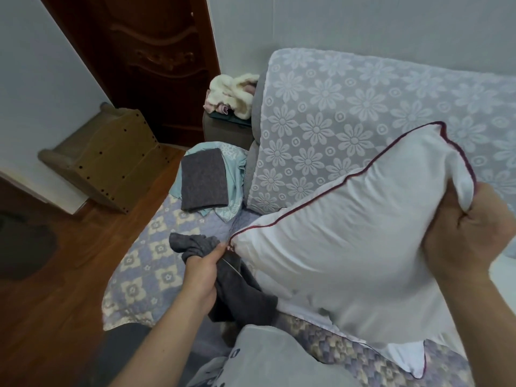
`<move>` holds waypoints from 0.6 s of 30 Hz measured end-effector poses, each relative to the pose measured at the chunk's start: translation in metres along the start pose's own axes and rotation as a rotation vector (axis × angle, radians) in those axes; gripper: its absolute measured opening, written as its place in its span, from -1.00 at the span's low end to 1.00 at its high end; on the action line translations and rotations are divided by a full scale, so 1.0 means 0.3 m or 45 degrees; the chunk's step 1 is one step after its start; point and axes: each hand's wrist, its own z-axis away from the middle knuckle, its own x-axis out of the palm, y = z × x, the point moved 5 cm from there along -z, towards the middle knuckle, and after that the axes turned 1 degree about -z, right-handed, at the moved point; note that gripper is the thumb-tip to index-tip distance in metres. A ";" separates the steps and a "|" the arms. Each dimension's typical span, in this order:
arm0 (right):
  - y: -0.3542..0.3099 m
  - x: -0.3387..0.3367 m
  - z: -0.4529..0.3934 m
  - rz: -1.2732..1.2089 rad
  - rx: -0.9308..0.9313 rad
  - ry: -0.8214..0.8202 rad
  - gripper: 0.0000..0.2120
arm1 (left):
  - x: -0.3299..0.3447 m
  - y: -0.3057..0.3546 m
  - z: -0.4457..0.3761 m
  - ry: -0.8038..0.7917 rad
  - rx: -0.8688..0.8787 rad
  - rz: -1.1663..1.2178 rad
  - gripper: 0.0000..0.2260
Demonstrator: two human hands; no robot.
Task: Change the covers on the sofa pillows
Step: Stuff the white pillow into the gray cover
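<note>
Gripping the grey cover (223,280), left hand (199,277); right hand (469,236) pinches pillow (349,241), fingers hidden.

Pale grey walls (33,79) upper left & top right. Dark carved wood door (150,60) top centre. Reddish wood floor (64,275) lower left, w/ a tan perforated wooden stand (111,163) leaning at the wall, centre left. Sofa back (349,113) w/ white floral throw, right; quilted patchwork seat cover (145,263) centre.

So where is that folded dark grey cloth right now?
The folded dark grey cloth lies on a light blue fabric at the far left end of the sofa seat, beyond the left hand.
</note>
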 end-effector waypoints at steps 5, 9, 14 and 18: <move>-0.027 0.013 -0.036 -0.036 -0.071 -0.009 -0.51 | 0.035 0.000 0.019 -0.129 -0.054 0.036 -0.84; -0.022 0.052 -0.014 -0.051 -0.141 -0.066 -0.58 | 0.083 0.014 0.023 -0.159 -0.014 0.032 -0.79; 0.030 0.031 -0.029 -0.055 -0.076 -0.086 -0.55 | 0.063 0.050 -0.004 -0.083 0.004 0.024 -0.75; 0.038 0.030 -0.036 -0.093 -0.073 -0.111 -0.58 | 0.082 0.064 0.018 -0.236 -0.023 0.003 -0.79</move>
